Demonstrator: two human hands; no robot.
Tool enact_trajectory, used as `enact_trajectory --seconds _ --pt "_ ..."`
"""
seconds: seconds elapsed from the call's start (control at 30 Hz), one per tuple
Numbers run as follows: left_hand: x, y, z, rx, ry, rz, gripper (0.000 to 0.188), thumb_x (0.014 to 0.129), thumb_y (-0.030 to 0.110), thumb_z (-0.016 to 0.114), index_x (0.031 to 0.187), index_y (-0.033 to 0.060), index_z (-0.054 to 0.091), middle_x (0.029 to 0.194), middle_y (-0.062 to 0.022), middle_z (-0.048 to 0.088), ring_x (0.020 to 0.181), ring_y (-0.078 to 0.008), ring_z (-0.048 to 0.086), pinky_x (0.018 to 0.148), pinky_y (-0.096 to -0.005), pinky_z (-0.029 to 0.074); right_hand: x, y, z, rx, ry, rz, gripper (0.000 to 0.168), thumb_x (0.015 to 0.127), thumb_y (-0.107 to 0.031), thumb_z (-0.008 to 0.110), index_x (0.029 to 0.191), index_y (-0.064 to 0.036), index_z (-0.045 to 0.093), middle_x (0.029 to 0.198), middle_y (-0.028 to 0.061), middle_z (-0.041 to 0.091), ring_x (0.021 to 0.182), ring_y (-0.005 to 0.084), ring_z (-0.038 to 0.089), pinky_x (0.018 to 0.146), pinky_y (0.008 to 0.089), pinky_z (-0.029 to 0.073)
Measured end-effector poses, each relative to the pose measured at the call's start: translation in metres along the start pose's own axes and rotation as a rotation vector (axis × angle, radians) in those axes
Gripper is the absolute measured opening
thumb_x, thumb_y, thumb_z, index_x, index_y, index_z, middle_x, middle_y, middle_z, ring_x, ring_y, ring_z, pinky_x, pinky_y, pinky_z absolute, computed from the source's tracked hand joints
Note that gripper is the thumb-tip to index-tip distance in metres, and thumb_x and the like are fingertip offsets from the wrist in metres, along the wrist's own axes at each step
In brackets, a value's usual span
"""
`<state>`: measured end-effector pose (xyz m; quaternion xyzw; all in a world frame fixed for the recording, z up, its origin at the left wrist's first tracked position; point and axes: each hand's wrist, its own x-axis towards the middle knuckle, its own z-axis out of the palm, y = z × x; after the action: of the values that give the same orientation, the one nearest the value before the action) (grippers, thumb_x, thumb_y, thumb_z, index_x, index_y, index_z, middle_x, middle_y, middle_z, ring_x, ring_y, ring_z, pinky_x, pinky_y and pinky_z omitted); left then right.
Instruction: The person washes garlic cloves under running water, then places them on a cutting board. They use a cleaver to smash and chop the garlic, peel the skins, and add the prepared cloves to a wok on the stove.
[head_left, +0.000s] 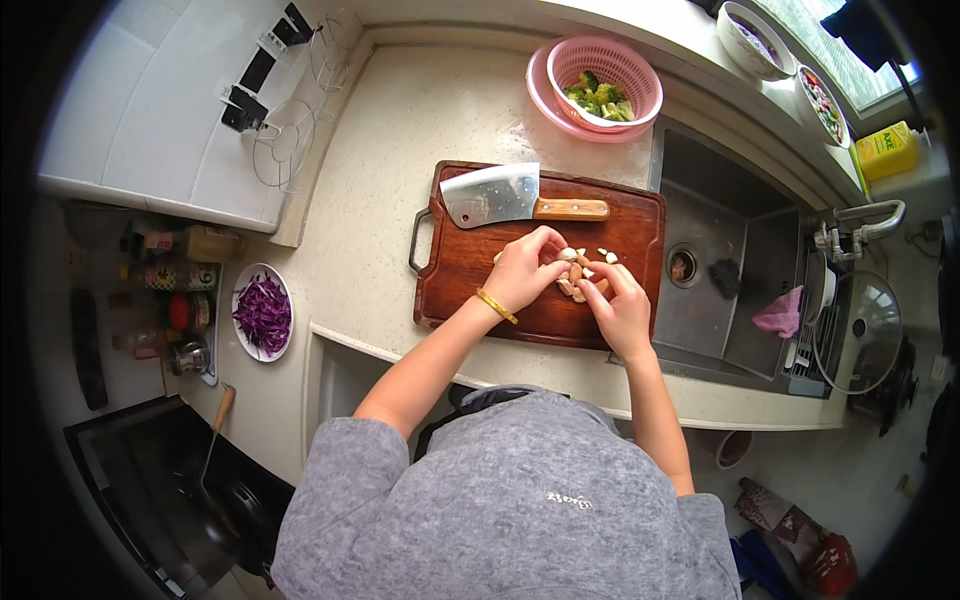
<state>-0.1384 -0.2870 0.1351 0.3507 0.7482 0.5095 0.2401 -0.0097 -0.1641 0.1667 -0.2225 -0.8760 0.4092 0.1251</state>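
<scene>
Over a reddish-brown wooden cutting board (480, 277), both hands meet at a small pile of garlic cloves (576, 273), some peeled white and some in brownish skin. My left hand (521, 270), with a gold bangle at the wrist, has a pale garlic clove (568, 254) between thumb and fingertips. My right hand (624, 300) touches the pile's right side with thumb and forefinger bent inward; whether it pinches a clove is hidden. A cleaver (491, 196) with a wooden handle lies flat across the board's far part. Several loose white pieces (611, 257) lie right of the pile.
Beyond the board, a pink colander (651, 84) holds broccoli. A steel sink (697, 322) with a faucet (862, 232) adjoins the board on the right. At left are a plate of shredded purple cabbage (262, 313), jars and a wok (225, 517) on a stove.
</scene>
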Motion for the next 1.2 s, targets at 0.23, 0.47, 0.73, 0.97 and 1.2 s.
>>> enact_trajectory --seconds 0.23,0.47,0.73,0.97,1.2 --pt "-0.007 0.010 -0.001 -0.842 -0.124 -0.301 0.025 0.079 0.008 0.067 0.100 0.0002 0.055 0.097 -0.0075 0.062 0.087 -0.0135 0.061 0.079 -0.0259 0.050 0.009 -0.013 0.011 -0.120 0.150 -0.263 0.022 0.073 -0.017 0.071 0.092 -0.008 0.063 0.079 0.0051 0.062 0.061 0.0181 0.060 0.054 0.0291 0.047" --pt "-0.009 0.008 -0.004 -0.776 -0.122 -0.341 0.027 0.085 0.020 0.063 0.103 0.0006 0.062 0.092 -0.0045 0.065 0.082 -0.0093 0.061 0.072 -0.0223 0.050 0.008 -0.017 -0.001 0.075 0.018 -0.129 0.010 0.077 -0.014 0.067 0.082 -0.005 0.066 0.076 0.0059 0.062 0.060 0.0182 0.060 0.054 0.0282 0.046" --pt "-0.005 0.014 -0.006 -0.749 -0.233 -0.365 0.029 0.087 0.019 0.059 0.110 0.0029 0.061 0.092 -0.0033 0.065 0.080 -0.0076 0.061 0.071 -0.0219 0.050 0.007 0.001 0.000 0.323 -0.033 -0.037 0.012 0.081 -0.012 0.063 0.085 0.000 0.066 0.073 0.0075 0.061 0.063 0.0147 0.057 0.058 0.0264 0.044" --pt "-0.007 0.023 -0.004 -0.791 -0.237 -0.465 0.031 0.088 0.018 0.058 0.115 0.0036 0.058 0.095 -0.0042 0.064 0.079 -0.0087 0.061 0.073 -0.0224 0.051 0.005 0.004 0.003 0.303 0.036 -0.018 0.011 0.080 -0.012 0.063 0.082 -0.001 0.066 0.073 0.0075 0.061 0.061 0.0151 0.058 0.057 0.0257 0.044" --pt "-0.006 0.013 0.007 -0.835 -0.217 -0.318 0.030 0.084 0.011 0.063 0.112 0.0006 0.057 0.093 -0.0053 0.063 0.081 -0.0091 0.060 0.073 -0.0238 0.052 0.003 -0.010 0.008 0.350 0.089 -0.020 0.011 0.082 -0.009 0.060 0.079 0.001 0.064 0.071 0.0062 0.060 0.062 0.0113 0.056 0.057 0.0234 0.044"
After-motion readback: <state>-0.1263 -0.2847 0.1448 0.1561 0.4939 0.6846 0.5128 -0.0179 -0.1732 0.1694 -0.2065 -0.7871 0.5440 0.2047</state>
